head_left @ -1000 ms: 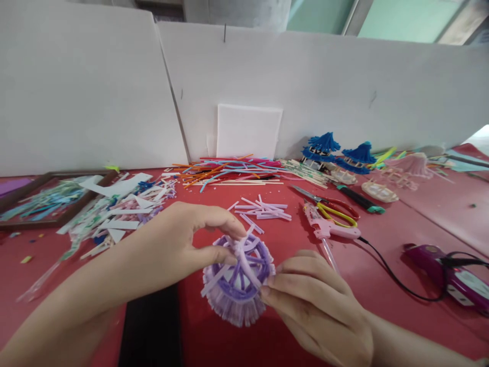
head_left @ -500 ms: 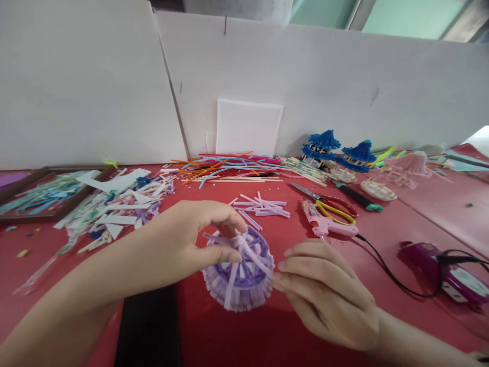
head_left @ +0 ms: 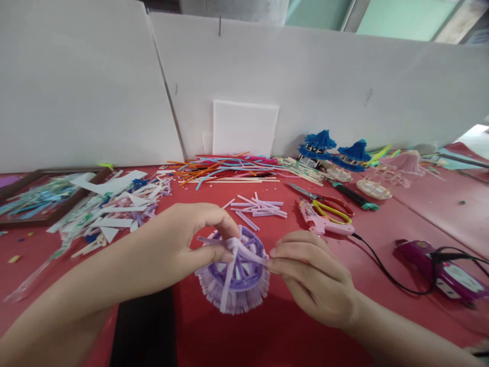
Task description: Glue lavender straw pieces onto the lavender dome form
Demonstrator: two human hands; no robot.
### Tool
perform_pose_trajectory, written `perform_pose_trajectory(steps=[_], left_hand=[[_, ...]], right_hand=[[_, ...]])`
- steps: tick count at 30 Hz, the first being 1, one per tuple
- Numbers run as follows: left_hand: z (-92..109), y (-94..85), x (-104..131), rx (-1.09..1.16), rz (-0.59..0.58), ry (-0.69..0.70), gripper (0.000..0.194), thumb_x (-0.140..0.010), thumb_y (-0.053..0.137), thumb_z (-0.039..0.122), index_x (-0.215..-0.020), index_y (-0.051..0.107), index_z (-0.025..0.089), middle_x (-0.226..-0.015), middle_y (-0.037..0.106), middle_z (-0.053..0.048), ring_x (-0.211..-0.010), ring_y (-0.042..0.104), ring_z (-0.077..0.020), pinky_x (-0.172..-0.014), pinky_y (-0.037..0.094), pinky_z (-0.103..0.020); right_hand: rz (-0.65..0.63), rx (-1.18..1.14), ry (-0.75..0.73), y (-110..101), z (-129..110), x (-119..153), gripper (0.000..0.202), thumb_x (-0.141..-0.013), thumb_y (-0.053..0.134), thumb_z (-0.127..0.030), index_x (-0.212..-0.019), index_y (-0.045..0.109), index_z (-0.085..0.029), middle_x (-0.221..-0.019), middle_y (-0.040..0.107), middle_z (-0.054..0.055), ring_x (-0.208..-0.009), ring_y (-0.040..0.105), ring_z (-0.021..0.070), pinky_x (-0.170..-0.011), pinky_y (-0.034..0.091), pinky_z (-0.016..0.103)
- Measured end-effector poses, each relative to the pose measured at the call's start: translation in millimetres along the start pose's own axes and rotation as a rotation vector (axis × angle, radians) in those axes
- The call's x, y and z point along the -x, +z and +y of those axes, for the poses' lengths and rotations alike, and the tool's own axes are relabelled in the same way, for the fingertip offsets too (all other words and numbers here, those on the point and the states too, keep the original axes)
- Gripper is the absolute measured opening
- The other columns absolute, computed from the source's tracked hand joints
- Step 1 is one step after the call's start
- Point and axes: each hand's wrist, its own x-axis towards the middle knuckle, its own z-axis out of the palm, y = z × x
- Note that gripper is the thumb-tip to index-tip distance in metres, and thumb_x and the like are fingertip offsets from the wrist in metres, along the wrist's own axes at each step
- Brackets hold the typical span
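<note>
Before me on the red table is a round purple pipe-cleaner model (head_left: 244,283), with an open ring on top and a pale fringe hanging round its side. Lilac pipe-cleaner strips (head_left: 228,285) spread out from the top of the ring. My left hand (head_left: 202,237) pinches these strips where they meet, between thumb and fingers. My right hand (head_left: 311,272) is closed at the model's right side, thumb and fingertips pinching the end of one lilac strip. Cut lilac pieces (head_left: 260,206) lie just behind the model.
Scissors (head_left: 328,209), a pink glue gun (head_left: 324,224) with a cord, and a purple power strip (head_left: 439,270) lie at right. Blue models (head_left: 317,145) stand farther back. Scraps (head_left: 126,204) and a brown frame (head_left: 49,219) cover the left. A black flat object (head_left: 145,326) lies in front.
My right hand's fingertips have come in to the end of a lilac strip, which now looks straighter. My left hand keeps its pinch. The whole view has shifted slightly.
</note>
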Motion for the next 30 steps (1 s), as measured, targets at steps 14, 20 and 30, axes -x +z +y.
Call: perform_pose_trajectory(steps=[14, 20, 30], left_hand=[[-0.9, 0.3, -0.1, -0.021, 0.011, 0.011, 0.014, -0.085, 0.068, 0.037, -0.093, 0.070, 0.026, -0.095, 0.075, 0.001, -0.086, 0.068, -0.0187, -0.078, 0.052, -0.026], [0.1, 0.4, 0.3, -0.051, 0.015, 0.021, 0.012, -0.086, 0.067, 0.036, -0.093, 0.070, 0.026, -0.095, 0.075, 0.001, -0.086, 0.068, -0.0192, -0.078, 0.052, -0.026], [-3.6, 3.5, 1.0, -0.044, 0.030, 0.019, 0.014, -0.085, 0.068, 0.038, -0.093, 0.069, 0.027, -0.095, 0.074, 0.001, -0.087, 0.067, -0.0183, -0.080, 0.051, -0.026]], right_hand=[[-0.028, -0.005, -0.020, 2.4, 4.8, -0.3, 0.022, -0.090, 0.052, -0.003, -0.092, 0.071, -0.013, -0.087, 0.072, 0.006, -0.088, 0.063, 0.0159, -0.077, 0.059, 0.028], [-0.032, -0.014, -0.010, 1.6, 7.8, -0.3, 0.023, -0.089, 0.053, -0.004, -0.096, 0.071, -0.016, -0.086, 0.072, 0.005, -0.088, 0.064, 0.0164, -0.076, 0.059, 0.029], [-0.046, -0.156, -0.015, 4.4, 12.3, 0.2, 0.023, -0.083, 0.054, -0.001, -0.097, 0.067, -0.015, -0.087, 0.071, 0.006, -0.085, 0.064, 0.0164, -0.079, 0.059, 0.033]])
